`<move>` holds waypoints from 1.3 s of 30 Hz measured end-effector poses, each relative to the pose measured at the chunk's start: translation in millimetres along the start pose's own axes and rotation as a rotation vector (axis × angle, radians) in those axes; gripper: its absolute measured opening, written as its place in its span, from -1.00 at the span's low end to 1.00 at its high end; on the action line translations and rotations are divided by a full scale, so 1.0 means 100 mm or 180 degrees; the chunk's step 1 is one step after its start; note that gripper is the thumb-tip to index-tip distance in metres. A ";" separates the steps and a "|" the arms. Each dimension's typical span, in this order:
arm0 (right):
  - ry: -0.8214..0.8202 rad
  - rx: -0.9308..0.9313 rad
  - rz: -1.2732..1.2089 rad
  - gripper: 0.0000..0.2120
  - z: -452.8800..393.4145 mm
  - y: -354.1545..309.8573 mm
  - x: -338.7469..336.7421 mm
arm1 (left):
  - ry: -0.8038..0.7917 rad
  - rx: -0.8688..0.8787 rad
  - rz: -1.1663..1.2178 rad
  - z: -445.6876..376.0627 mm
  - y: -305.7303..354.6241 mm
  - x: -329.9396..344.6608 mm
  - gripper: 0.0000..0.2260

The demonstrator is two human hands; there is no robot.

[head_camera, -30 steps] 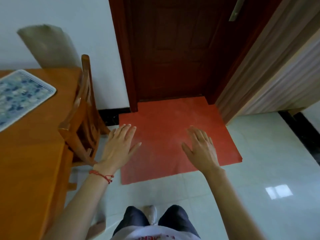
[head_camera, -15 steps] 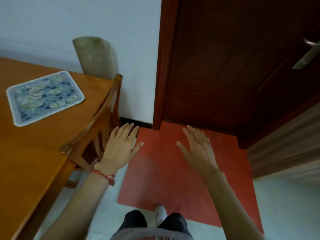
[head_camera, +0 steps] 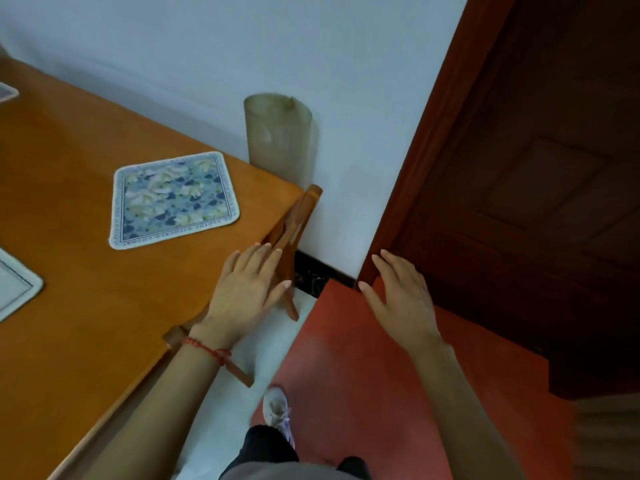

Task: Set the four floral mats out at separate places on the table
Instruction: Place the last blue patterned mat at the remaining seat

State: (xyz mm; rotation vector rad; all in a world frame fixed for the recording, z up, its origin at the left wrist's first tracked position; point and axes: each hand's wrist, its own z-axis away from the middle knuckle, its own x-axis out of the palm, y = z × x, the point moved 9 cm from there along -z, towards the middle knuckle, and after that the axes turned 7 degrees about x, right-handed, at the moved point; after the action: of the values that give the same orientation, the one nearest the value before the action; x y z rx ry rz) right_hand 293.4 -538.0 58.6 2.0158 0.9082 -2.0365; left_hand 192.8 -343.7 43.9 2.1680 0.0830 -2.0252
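Note:
A blue and cream floral mat [head_camera: 175,199] lies flat near the far right corner of the orange wooden table [head_camera: 76,306]. A second mat [head_camera: 14,289] shows only a white-edged corner at the left frame edge, and a sliver of a third mat [head_camera: 7,92] sits at the far left. My left hand [head_camera: 246,292] hovers over the table's right edge with fingers straight and holds nothing. My right hand [head_camera: 401,299] is held out over the red floor mat, fingers spread, also holding nothing.
A wooden chair [head_camera: 294,233] is tucked against the table's right side. A beige rolled sheet [head_camera: 278,136] stands against the white wall. A dark red door [head_camera: 526,188] and red floor mat [head_camera: 374,368] are to the right. My foot [head_camera: 277,410] is on pale tiles.
My view has swung left toward the table, so more tabletop and two further mat edges appear. Both hands stay held out and hold nothing, the left now over the table edge.

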 end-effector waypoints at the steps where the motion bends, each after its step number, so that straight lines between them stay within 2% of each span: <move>1: -0.0011 -0.0043 -0.0022 -0.41 -0.14 -0.08 0.04 | 0.0031 -0.0057 -0.0003 -0.07 -0.12 -0.01 -0.42; 4: -0.0007 -0.0244 -0.0018 -0.40 -0.56 -0.39 0.15 | 0.0102 -0.0253 -0.0047 -0.26 -0.54 -0.07 -0.45; 11: -0.0102 -0.0584 -0.0129 -0.38 -1.37 -1.17 0.37 | -0.0038 -0.0670 -0.0044 -0.47 -1.50 -0.10 -0.36; 15: -0.0319 -0.0750 -0.0111 -0.38 -1.68 -1.47 0.59 | -0.0097 -0.0920 0.0021 -0.49 -1.92 -0.05 -0.37; 31: -0.1033 -0.1740 -0.0187 -0.45 -2.98 -2.37 1.49 | -0.0231 -0.2173 0.0251 -0.60 -2.97 0.32 -0.30; 39: -0.1402 -0.1831 -0.0275 -0.52 -3.29 -2.64 1.94 | -0.0291 -0.2595 0.0352 -0.52 -3.39 0.51 -0.27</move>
State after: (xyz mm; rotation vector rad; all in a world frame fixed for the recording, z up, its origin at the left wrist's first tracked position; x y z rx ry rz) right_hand 428.5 -100.4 -16.1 1.1954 1.2961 -1.8524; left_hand 194.6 -5.9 -34.1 1.5222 0.6354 -1.6127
